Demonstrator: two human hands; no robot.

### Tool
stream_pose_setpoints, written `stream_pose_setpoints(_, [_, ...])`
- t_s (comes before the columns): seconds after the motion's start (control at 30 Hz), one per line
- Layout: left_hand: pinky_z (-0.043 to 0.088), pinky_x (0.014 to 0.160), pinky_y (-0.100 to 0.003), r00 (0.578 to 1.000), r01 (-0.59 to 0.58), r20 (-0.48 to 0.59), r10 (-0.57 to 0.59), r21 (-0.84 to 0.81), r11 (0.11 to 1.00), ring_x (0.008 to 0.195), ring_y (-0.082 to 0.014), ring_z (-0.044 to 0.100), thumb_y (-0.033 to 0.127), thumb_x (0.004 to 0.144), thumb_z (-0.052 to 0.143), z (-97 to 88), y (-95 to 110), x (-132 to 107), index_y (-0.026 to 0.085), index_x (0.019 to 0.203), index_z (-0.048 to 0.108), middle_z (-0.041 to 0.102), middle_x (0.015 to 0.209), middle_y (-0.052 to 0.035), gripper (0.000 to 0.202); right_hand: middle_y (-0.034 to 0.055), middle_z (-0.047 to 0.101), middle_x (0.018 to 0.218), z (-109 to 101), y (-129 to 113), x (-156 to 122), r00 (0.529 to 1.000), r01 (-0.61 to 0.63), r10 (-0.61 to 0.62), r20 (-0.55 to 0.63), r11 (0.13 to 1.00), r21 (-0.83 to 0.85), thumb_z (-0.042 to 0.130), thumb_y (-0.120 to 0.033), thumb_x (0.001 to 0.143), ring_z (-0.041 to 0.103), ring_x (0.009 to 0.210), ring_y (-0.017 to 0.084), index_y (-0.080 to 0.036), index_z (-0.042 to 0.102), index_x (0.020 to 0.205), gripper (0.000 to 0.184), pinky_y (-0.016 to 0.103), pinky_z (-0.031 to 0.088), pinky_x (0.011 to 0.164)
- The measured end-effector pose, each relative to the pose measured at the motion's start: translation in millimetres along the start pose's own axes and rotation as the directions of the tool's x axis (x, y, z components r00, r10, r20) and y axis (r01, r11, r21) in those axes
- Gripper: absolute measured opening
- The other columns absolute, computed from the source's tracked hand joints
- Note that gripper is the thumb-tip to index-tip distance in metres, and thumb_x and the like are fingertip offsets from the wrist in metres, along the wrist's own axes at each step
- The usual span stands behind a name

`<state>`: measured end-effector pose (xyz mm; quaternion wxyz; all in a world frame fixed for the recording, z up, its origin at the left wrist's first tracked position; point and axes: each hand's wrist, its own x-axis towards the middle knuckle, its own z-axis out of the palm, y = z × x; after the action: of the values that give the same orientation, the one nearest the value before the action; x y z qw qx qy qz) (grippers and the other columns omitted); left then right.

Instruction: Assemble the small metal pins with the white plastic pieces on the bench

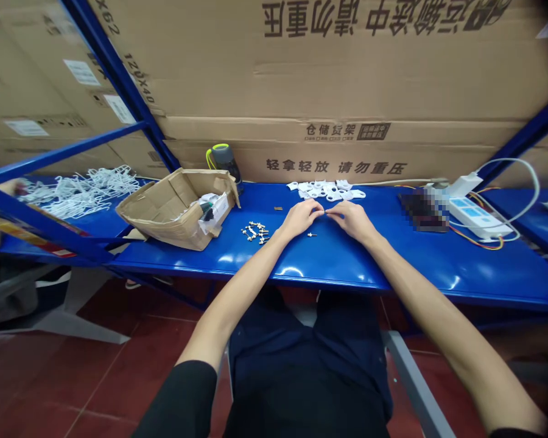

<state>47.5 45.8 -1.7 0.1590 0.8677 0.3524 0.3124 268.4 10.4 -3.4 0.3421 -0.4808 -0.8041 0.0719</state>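
My left hand (302, 217) and my right hand (354, 219) rest on the blue shelf (329, 258), fingertips pinched together and meeting over a tiny part too small to name. One small metal screw (311, 234) lies just below my left fingers. Several more metal screws (254, 232) are scattered to the left of my left hand. A pile of white plastic pieces (327, 190) sits just behind both hands.
A torn cardboard box (176, 208) with bagged parts stands at the left, a dark bottle (224, 161) behind it. White plastic hooks (80, 191) lie heaped far left. A white power strip (472, 214) with cables lies right. Large cartons form the back wall.
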Motion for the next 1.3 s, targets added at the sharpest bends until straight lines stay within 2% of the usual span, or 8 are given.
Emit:
stream_pose_setpoints(0.3, [0.053, 0.097, -0.031, 0.998, 0.032, -0.047, -0.039, -0.144, 0.989, 0.101, -0.0207, 0.072, 0.03, 0.103, 0.065, 1.1, 0, 3, 0.02, 0.106, 0.081, 0.081, 0.111, -0.0048, 0.018, 0.0064, 0.084, 0.103, -1, -10, 2, 0.983, -0.145, 0.168, -0.068, 0.953, 0.266, 0.073, -0.051, 0.089, 0.077, 0.091, 0.029, -0.024, 0.084, 0.104, 0.032, 0.043, 0.06, 0.09])
stream_pose_setpoints(0.43, [0.054, 0.093, -0.031, 0.997, 0.025, -0.061, -0.036, -0.179, 0.984, 0.097, -0.0209, 0.074, 0.034, 0.101, 0.068, 1.5, -1, 2, 0.021, 0.103, 0.084, 0.083, 0.107, -0.0041, 0.02, 0.0063, 0.084, 0.097, -2, -9, 3, 0.969, -0.182, 0.218, -0.115, 0.948, 0.261, 0.074, -0.051, 0.087, 0.077, 0.09, 0.029, -0.024, 0.083, 0.09, 0.029, 0.043, 0.06, 0.091])
stream_pose_setpoints(0.53, [0.055, 0.093, -0.031, 0.998, 0.045, -0.041, -0.051, -0.15, 0.988, 0.099, -0.0221, 0.075, 0.035, 0.1, 0.07, 1.3, -2, 2, 0.024, 0.103, 0.085, 0.083, 0.108, -0.0034, 0.019, 0.0049, 0.084, 0.093, -3, -7, 2, 0.969, -0.202, 0.227, -0.092, 0.952, 0.229, 0.073, -0.048, 0.088, 0.077, 0.089, 0.028, -0.024, 0.083, 0.086, 0.026, 0.043, 0.06, 0.091])
stream_pose_setpoints(0.83, [0.056, 0.095, -0.033, 0.996, 0.086, 0.011, -0.086, -0.066, 0.994, 0.102, -0.0237, 0.075, 0.034, 0.1, 0.068, -0.9, -4, 3, 0.026, 0.103, 0.085, 0.084, 0.108, -0.0029, 0.019, 0.0054, 0.084, 0.093, 1, 0, 2, 0.983, -0.183, 0.183, 0.011, 0.981, 0.071, 0.069, -0.046, 0.093, 0.075, 0.089, 0.028, -0.026, 0.084, 0.088, 0.026, 0.041, 0.057, 0.087])
stream_pose_setpoints(1.07, [0.056, 0.095, -0.033, 0.995, 0.08, 0.073, -0.074, -0.09, 0.993, 0.1, -0.0223, 0.073, 0.026, 0.094, 0.074, -3.5, -16, 5, 0.024, 0.1, 0.086, 0.082, 0.107, -0.004, 0.013, 0.0067, 0.079, 0.092, 4, 3, 0, 0.99, -0.131, 0.133, 0.052, 0.99, -0.043, 0.071, -0.041, 0.091, 0.068, 0.079, 0.024, -0.025, 0.084, 0.087, 0.021, 0.037, 0.053, 0.077])
stream_pose_setpoints(1.3, [0.056, 0.098, -0.036, 0.985, 0.168, -0.044, -0.166, 0.048, 0.985, 0.099, -0.0236, 0.072, 0.015, 0.096, 0.068, -11.2, -15, 2, 0.022, 0.103, 0.084, 0.078, 0.115, -0.0078, 0.019, 0.0081, 0.076, 0.103, 4, -21, -2, 0.983, 0.044, -0.058, 0.174, 0.995, 0.085, 0.066, -0.043, 0.096, 0.07, 0.097, 0.027, -0.026, 0.083, 0.093, 0.024, 0.041, 0.055, 0.089])
